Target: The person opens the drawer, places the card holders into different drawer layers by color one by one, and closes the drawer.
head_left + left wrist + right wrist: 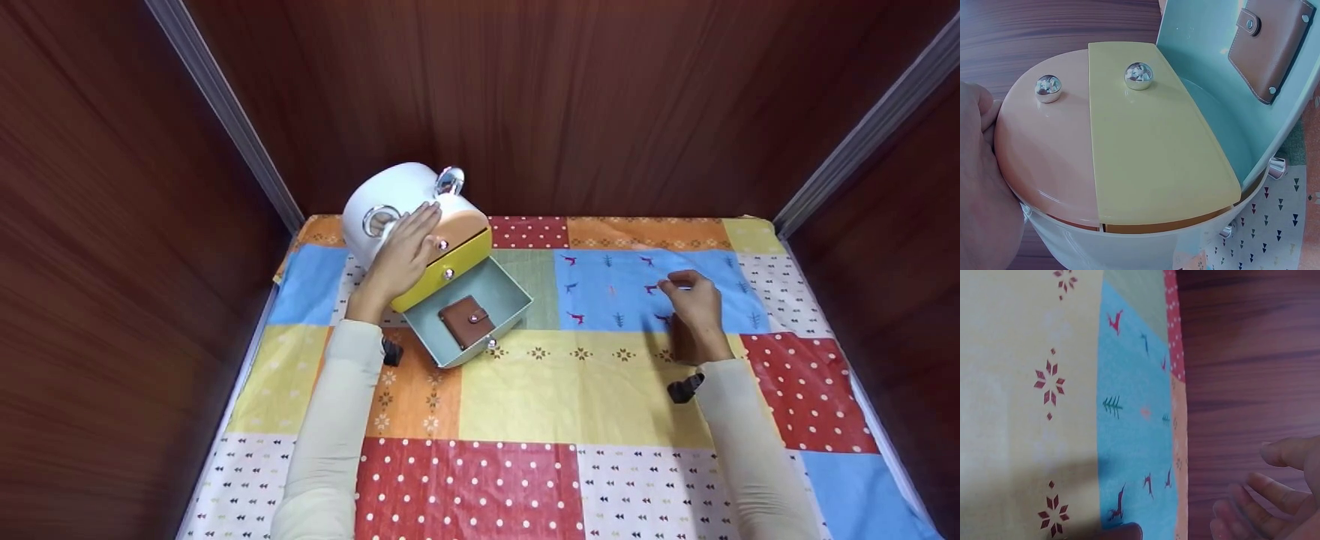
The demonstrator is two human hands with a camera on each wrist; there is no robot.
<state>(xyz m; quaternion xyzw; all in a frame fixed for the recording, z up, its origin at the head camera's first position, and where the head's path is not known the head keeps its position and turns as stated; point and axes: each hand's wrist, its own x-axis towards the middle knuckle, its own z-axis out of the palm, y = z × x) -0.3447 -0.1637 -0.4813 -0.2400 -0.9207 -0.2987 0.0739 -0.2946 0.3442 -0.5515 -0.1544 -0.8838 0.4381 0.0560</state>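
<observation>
My left hand (407, 251) rests on a small white rounded drawer box (390, 187), fingers laid along its peach top drawer (1050, 152). Below that is the yellow drawer (1145, 140), nearly closed. The bottom light-green drawer (517, 301) is pulled out, with a brown snap-strap wallet (465, 321) lying inside it. My right hand (696, 304) is held over the blue patch at the right, fingers loosely bent and with nothing between them. Under its wrist, a brown shape (682, 341) shows, mostly hidden by the hand.
A patchwork tablecloth (525, 390) covers the table. Brown wood-grain panels (525, 105) stand at the back and both sides. Round silver knobs (448, 274) stick out from the drawer fronts, and shiny round fittings (450, 180) stand on the box top.
</observation>
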